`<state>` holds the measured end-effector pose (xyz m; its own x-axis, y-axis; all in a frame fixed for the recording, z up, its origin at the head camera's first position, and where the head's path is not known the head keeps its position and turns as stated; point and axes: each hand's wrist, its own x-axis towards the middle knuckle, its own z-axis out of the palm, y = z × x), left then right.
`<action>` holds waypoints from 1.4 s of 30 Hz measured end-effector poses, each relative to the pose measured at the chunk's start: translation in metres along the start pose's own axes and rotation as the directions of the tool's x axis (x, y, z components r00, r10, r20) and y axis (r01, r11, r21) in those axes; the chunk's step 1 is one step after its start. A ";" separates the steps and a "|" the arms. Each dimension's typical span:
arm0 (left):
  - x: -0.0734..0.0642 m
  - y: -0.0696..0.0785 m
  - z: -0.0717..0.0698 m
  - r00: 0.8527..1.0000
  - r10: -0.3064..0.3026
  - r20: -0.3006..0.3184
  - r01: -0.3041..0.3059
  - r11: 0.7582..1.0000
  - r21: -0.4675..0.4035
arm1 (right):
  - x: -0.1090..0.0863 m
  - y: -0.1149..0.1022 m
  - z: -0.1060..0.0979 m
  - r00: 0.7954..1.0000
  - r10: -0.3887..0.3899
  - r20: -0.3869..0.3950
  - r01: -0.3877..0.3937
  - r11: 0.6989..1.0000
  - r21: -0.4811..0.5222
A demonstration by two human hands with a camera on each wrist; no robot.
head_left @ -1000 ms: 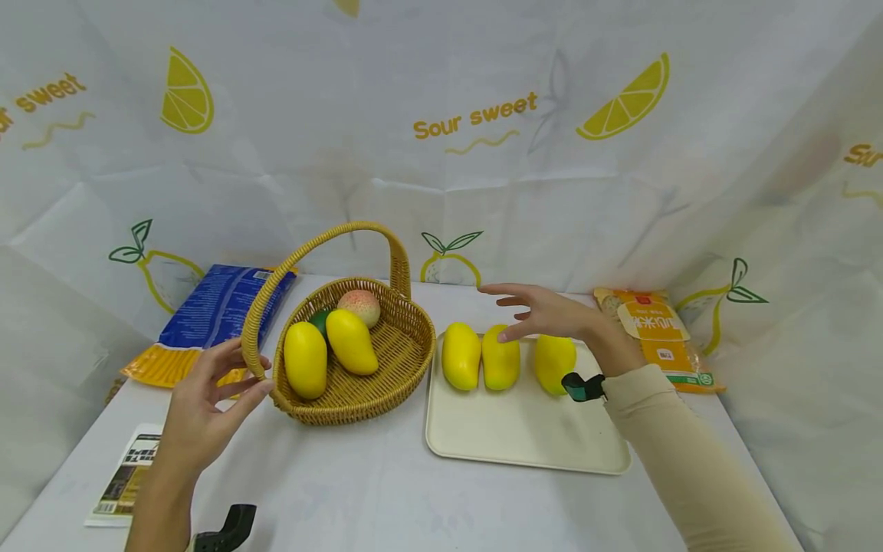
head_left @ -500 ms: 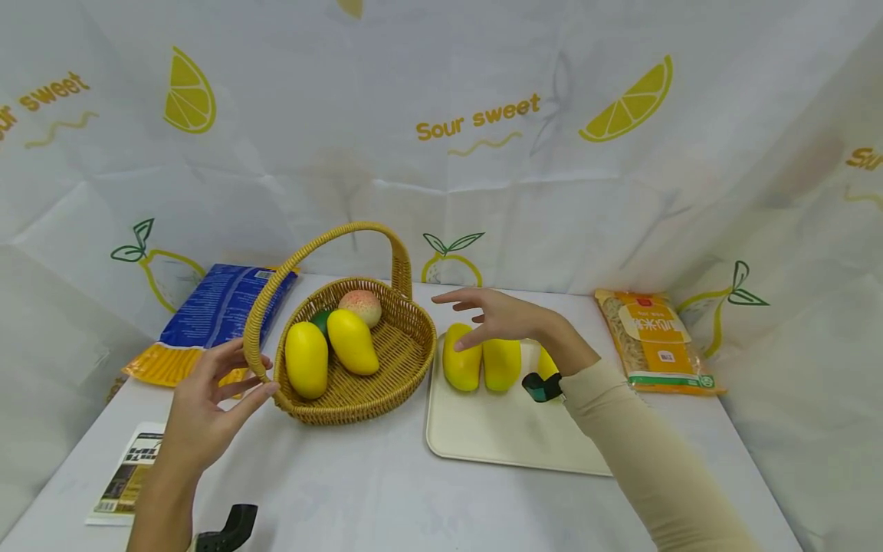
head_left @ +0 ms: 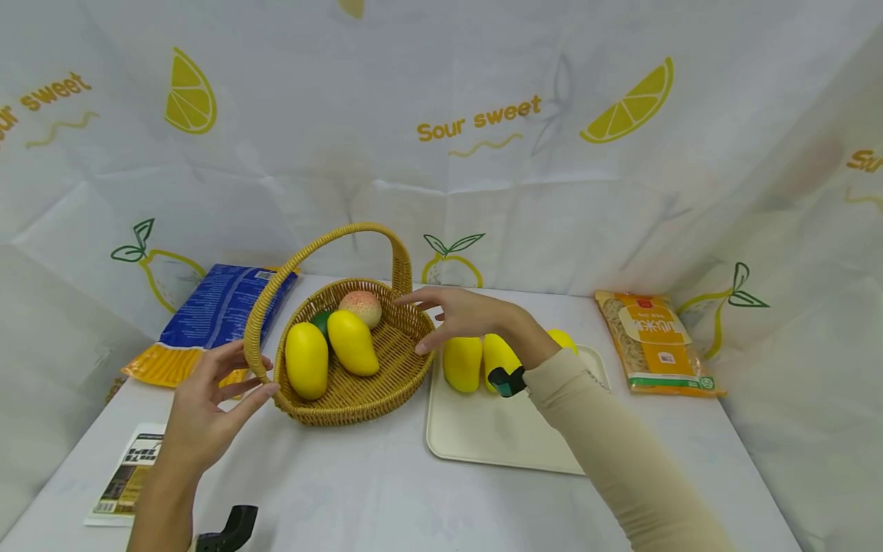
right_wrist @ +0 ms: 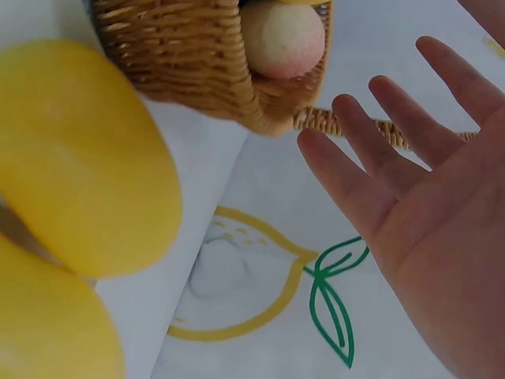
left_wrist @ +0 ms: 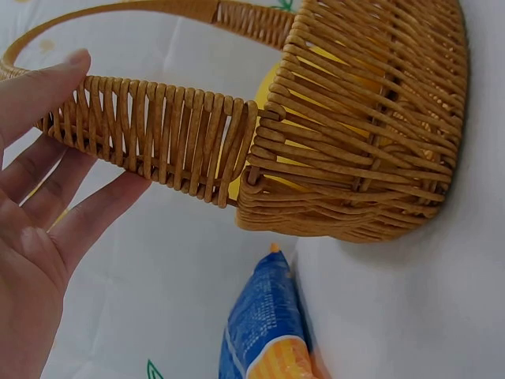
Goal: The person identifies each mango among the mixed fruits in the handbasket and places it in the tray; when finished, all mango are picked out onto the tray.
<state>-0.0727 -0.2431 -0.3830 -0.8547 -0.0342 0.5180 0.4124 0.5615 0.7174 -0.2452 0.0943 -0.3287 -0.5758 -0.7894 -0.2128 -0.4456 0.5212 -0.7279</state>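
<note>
The wicker basket has a tall arched handle and stands left of the middle in the head view. Inside lie two yellow mangoes, a peach and a partly hidden dark green fruit. My left hand holds the foot of the handle, thumb on one side and fingers on the other, as the left wrist view shows. My right hand has nothing in it; its fingers are spread and reach over the basket's right rim. In the right wrist view, the peach shows beyond the fingertips.
A cream tray with three yellow mangoes lies under the right forearm, which hides part of it. An orange bag lies at right. A blue and orange bag and a white packet lie at left. A printed curtain hangs behind.
The right hand has moved left from above the tray to the basket's right rim, with nothing in it. The left hand and basket have stayed in place.
</note>
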 end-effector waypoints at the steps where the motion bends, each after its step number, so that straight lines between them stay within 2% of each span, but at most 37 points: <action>1: 0.000 0.000 0.000 1.000 0.002 0.000 -0.002 1.000 0.001 | 0.003 -0.002 0.001 1.000 0.000 0.002 0.000 1.000 -0.006; 5: 0.000 0.001 0.000 1.000 0.008 0.002 -0.008 1.000 0.006 | 0.013 -0.008 0.005 1.000 0.000 0.004 0.000 1.000 -0.014; 11: 0.001 0.001 -0.001 1.000 0.016 0.000 -0.016 1.000 0.012 | 0.029 -0.017 0.010 0.999 -0.042 0.007 0.043 0.999 -0.022; 20: 0.001 -0.001 -0.001 1.000 0.012 0.001 -0.012 1.000 0.008 | 0.054 -0.029 0.023 0.993 -0.118 0.022 0.117 0.992 0.057; 30: 0.000 -0.001 -0.001 1.000 0.023 -0.002 -0.023 1.000 -0.003 | 0.071 -0.031 0.038 0.997 -0.080 -0.018 0.080 0.996 0.026; 42: 0.000 0.000 0.000 1.000 0.012 0.006 -0.012 1.000 -0.013 | 0.084 -0.023 0.052 0.998 -0.060 -0.014 0.060 0.997 0.039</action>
<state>-0.0732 -0.2434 -0.3829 -0.8514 -0.0224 0.5240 0.4270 0.5506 0.7173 -0.2480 -0.0010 -0.3633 -0.5574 -0.8147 -0.1599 -0.4527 0.4597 -0.7640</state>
